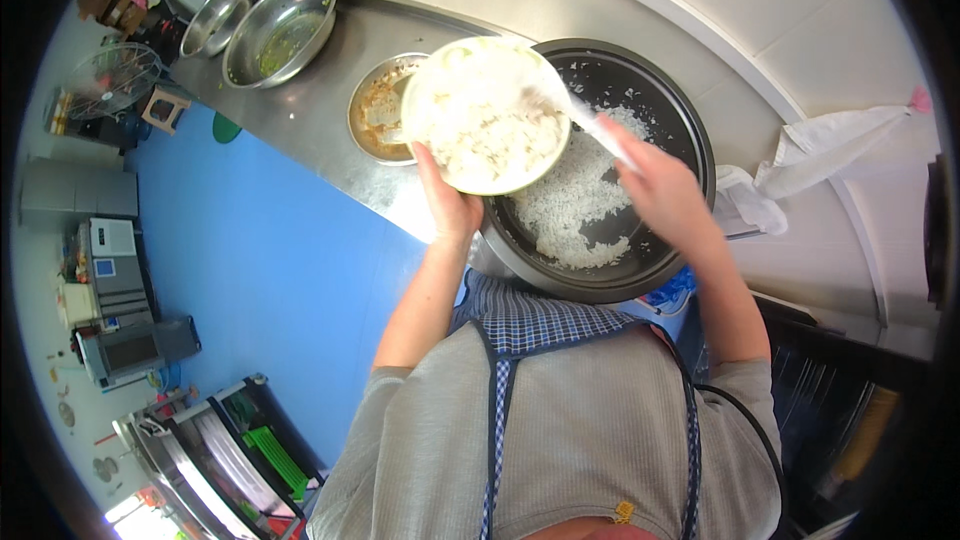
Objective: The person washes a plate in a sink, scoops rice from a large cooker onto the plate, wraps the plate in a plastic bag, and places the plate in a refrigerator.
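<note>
My left hand (pixel 450 202) grips the near rim of a pale bowl (pixel 525 178) heaped with white rice (pixel 480 116). My right hand (pixel 664 191) is closed around the white handle of a rice paddle (pixel 600 131), blurred as if in motion. The paddle's far end lies over the rice in the bowl. Below and to the right is a large round black pot (pixel 690 120) with cooked rice (pixel 574 206) spread over part of its bottom. The bowl hides the pot's left side and overlaps the edge of a small steel dish (pixel 367 109) with brown residue.
Two steel basins (pixel 322 30) stand at the far left of the steel counter (pixel 345 150); the larger holds greenish liquid. White cloths (pixel 825 142) hang by the wall at right. A blue floor (pixel 277 270) spreads to the left, with a stool (pixel 165 111) and a fan (pixel 112 82) beyond.
</note>
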Action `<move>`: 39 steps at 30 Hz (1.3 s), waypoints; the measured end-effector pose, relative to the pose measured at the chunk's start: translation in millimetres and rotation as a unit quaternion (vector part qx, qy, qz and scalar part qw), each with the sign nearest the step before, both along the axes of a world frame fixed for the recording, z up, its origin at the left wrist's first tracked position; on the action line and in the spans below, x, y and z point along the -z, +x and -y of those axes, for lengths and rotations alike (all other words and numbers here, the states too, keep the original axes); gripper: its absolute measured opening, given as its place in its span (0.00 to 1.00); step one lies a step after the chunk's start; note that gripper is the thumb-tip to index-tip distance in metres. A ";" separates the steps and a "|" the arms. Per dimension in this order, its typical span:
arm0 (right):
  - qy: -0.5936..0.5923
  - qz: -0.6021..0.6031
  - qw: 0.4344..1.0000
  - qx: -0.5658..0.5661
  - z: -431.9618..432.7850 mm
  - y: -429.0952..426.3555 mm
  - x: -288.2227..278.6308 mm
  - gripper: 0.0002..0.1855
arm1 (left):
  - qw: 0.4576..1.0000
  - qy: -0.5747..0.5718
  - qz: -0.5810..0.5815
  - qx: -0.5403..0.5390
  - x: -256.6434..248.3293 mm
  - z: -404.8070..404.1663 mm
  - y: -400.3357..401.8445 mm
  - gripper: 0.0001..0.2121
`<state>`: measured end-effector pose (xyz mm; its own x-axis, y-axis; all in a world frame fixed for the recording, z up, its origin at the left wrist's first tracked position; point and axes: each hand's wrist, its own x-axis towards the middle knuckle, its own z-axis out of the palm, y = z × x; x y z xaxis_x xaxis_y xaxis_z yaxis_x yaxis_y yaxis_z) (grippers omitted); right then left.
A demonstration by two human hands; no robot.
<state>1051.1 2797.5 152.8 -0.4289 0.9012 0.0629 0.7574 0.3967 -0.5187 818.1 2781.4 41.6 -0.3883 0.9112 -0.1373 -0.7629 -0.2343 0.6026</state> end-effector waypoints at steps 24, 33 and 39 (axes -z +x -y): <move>-0.118 0.228 0.966 0.027 29.0 68.1 130.2 0.27 | 0.978 -0.017 0.114 0.174 -22.1 112.4 -38.4 0.28; -0.499 -0.620 0.603 -0.060 65.6 -56.0 40.4 0.33 | 0.992 -0.058 0.089 0.070 -21.3 184.7 7.6 0.29; -0.239 -0.496 0.816 -0.176 98.4 -84.5 45.8 0.30 | 0.995 -0.022 0.091 -0.037 -24.8 234.3 6.5 0.28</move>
<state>966.7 2699.1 106.9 -0.6172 0.7571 0.2141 -0.2461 0.0727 -0.9665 824.6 2547.1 66.4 -0.4198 0.8725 -0.2502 -0.8421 -0.2715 0.4661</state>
